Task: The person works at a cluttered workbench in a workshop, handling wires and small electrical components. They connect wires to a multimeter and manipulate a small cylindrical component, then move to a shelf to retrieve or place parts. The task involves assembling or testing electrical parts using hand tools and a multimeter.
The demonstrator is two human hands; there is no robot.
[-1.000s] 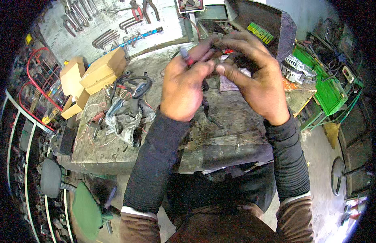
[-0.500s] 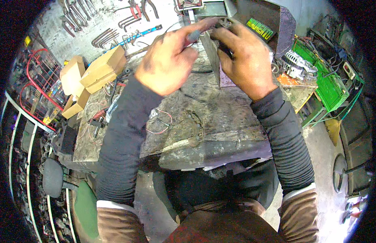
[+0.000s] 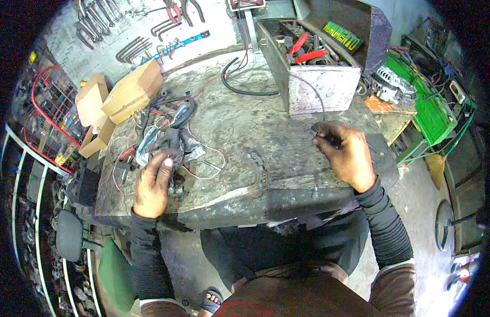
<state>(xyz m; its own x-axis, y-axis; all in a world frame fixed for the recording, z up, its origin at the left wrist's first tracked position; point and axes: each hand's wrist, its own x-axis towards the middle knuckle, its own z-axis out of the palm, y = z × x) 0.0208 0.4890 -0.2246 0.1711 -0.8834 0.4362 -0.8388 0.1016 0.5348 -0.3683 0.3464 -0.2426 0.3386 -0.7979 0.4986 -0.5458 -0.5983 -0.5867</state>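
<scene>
My left hand is low over the left part of the workbench, its thumb and fingers closed at a dark, greasy part. Where they meet it is hard to make out. Crumpled clear plastic and a loose tangle of thin wires lie around that part. On the right, my right hand is closed, thumb against fingers, on the end of a thin black cable. This cable arches up across the front of the metal toolbox. A small dark tip shows at the fingertips.
Red-handled tools fill the toolbox, its lid raised. Opened cardboard boxes stand at the back left. A thick black hose and a curved metal piece lie on the worn workbench. An alternator sits right.
Both hands have come back from above the toolbox toward me and moved apart. My left hand is now down at the dark part; my right hand has the black cable.
</scene>
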